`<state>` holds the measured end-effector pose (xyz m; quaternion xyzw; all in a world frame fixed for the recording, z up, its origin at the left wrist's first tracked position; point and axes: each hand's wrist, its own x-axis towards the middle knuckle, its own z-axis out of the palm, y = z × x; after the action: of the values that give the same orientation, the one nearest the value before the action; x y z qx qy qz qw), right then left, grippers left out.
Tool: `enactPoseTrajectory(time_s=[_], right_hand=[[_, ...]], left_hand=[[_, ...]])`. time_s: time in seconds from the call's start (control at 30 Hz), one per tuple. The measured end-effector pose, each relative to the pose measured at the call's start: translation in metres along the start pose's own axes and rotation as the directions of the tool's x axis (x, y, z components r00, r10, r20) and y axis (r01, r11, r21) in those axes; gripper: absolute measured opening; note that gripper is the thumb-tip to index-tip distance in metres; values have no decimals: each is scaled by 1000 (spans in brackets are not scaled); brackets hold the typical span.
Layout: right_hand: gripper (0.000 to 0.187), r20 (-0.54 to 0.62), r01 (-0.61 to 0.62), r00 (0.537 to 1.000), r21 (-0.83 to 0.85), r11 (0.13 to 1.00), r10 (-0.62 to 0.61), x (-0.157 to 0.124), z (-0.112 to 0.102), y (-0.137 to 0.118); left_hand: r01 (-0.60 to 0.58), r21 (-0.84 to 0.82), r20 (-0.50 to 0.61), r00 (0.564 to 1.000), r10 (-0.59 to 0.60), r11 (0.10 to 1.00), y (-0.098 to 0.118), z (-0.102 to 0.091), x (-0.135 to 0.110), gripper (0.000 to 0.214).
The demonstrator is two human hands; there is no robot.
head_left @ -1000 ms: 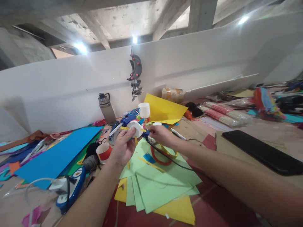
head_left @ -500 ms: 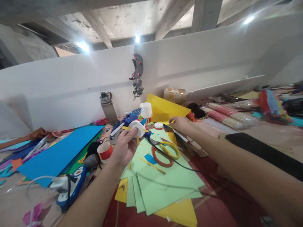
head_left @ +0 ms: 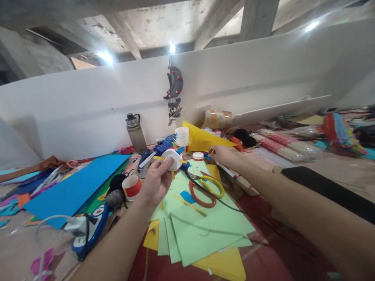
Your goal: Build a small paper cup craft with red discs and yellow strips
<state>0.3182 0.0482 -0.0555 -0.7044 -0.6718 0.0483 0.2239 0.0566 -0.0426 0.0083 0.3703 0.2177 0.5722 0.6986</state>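
My left hand [head_left: 156, 181] is closed around an upturned white paper cup [head_left: 173, 158] with yellow paper strips stuck to its sides, held above the green paper sheets [head_left: 199, 224]. My right hand [head_left: 224, 154] reaches forward over the table, its fingers pinched at something small and yellow that I cannot make out, next to the yellow paper sheet [head_left: 202, 138]. Scissors with red and yellow handles [head_left: 205, 189] lie on the green sheets below my hands. A small white and red lid [head_left: 198, 156] sits between my two hands.
A blue glue gun [head_left: 154, 154] and a stack of white cups [head_left: 182, 136] lie behind the held cup. A red and white cup [head_left: 131, 187], blue sheet [head_left: 76, 185], grey bottle [head_left: 136, 132], bundled sticks [head_left: 287, 146] and a black pad [head_left: 331, 189] surround the work area.
My right hand left the cup and reached forward and right toward the yellow paper. The left hand kept hold of the cup. The view shifted slightly.
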Motion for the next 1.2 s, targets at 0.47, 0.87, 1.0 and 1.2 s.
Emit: enactPoseTrajectory(time_s=[0.47,0.87,1.0,1.2], right_hand=[[18,106,24,994,-70,997,-16,-3,-1,13],[19,168,70,985,-114,991,-50,-8,-8,19],[17,151,26,989,-107,994,-9,-6,-10,18],[16,79,-43,996,-77,996,49,-10,-10,21]], left_hand=[[11,19,-7,1000,-11,1000,0,-1,1,15],[12,19,-9,1000,-11,1000,-2,-2,2,12],[14,27,5,1000,-14,1000,-2,-4,3,13],[7,33,13,1000,-8,999,-2,-5,3,15]])
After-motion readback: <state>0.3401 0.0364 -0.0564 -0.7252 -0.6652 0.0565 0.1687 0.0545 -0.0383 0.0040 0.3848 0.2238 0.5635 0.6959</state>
